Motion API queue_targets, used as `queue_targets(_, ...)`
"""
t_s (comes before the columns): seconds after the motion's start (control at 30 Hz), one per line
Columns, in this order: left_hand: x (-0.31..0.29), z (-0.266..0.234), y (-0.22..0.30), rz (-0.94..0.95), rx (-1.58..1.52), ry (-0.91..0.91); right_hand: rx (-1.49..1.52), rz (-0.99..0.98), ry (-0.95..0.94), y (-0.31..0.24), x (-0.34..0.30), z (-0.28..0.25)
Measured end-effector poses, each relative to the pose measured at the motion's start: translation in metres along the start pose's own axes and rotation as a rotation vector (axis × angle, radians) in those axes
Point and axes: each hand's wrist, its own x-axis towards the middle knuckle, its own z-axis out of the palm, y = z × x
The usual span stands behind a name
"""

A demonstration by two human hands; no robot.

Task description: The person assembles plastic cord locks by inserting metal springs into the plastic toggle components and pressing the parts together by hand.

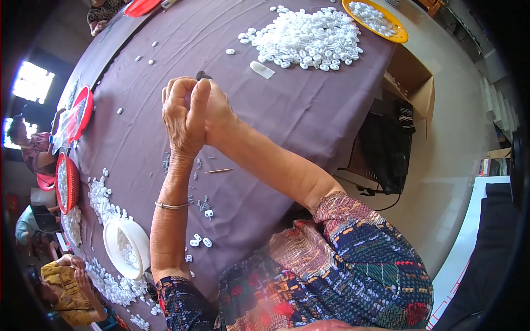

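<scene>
My left hand (181,113) and my right hand (220,105) are pressed together over the middle of the cloth-covered table. The fingers of both are curled, the left ones wrapped against the right. A small dark piece (202,75) pokes out at the top of the hands; its kind and what lies between the palms are hidden. Beyond my right hand lies a white finger-shaped sleeve (262,70), in front of a heap of small white oval plastic pieces with holes (306,38). Below my hands are a thin pointed wooden stick (218,170) and several small grey pins (203,203).
A white tub (112,251) lies tipped near my left forearm, amid more white pieces (105,201). Red baskets (69,185) line the left side, where other people sit. A yellow tray (396,34) stands at the far right corner, above a cardboard box (422,83) and a chair (381,149).
</scene>
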Motion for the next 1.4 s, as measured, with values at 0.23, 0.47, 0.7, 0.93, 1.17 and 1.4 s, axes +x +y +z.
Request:
queue_targets(0.23, 0.004, 0.005, 0.001, -0.137, -0.091, 0.037, -0.192, -0.153, -0.077, -0.005, -0.002, 0.003)
queue_targets(0.47, 0.000, 0.004, 0.001, -0.061, -0.191, 0.255, 0.180, 0.022, 0.233, -0.012, 0.013, 0.014)
queue_targets(0.7, -0.019, -0.014, 0.005, -0.232, -0.342, 0.245, 0.063, 0.026, 0.255, -0.029, 0.009, 0.012)
queue_targets(0.93, -0.041, -0.029, 0.008, -0.409, -0.378, 0.171, 0.034, 0.053, 0.323, -0.032, 0.012, 0.012)
queue_targets(1.17, -0.057, -0.044, 0.017, -0.527, -0.459, 0.016, -0.138, 0.117, 0.311, -0.053, 0.015, -0.005)
queue_targets(1.4, -0.066, -0.055, 0.031, -0.543, -0.470, -0.227, -0.316, -0.197, 0.419, -0.145, -0.009, -0.025)
